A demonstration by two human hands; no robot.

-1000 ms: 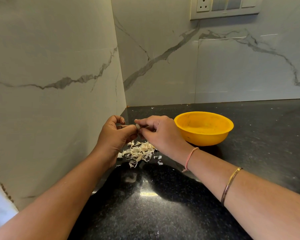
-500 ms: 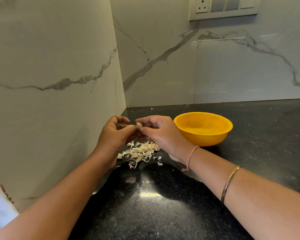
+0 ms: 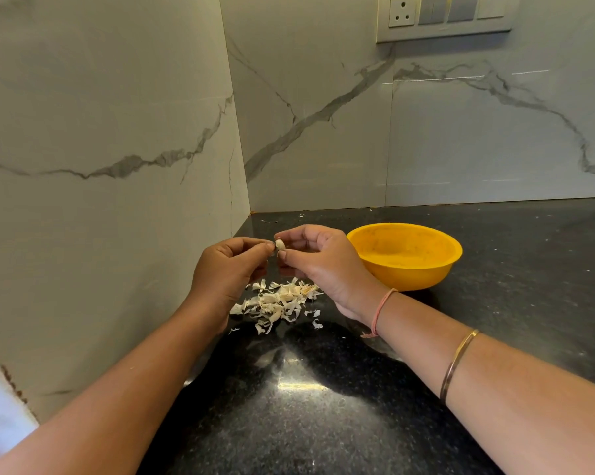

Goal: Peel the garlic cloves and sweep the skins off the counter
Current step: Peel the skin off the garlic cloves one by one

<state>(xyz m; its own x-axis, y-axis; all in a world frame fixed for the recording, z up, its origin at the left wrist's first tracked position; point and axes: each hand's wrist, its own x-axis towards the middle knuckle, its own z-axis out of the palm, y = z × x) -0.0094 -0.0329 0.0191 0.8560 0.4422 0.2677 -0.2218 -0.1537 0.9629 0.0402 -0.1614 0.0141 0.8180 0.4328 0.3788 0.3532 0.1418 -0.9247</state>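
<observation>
Pinching garlic clove between left hand, right hand fingers.

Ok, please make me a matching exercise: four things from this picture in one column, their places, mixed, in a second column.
1. garlic clove
2. garlic skins
3. yellow bowl
4. gold bangle

a. around the right forearm
b. heaped on the counter
c. pinched between left hand and right hand
d. standing right of the skins

Pairs: 1-c; 2-b; 3-d; 4-a
</observation>
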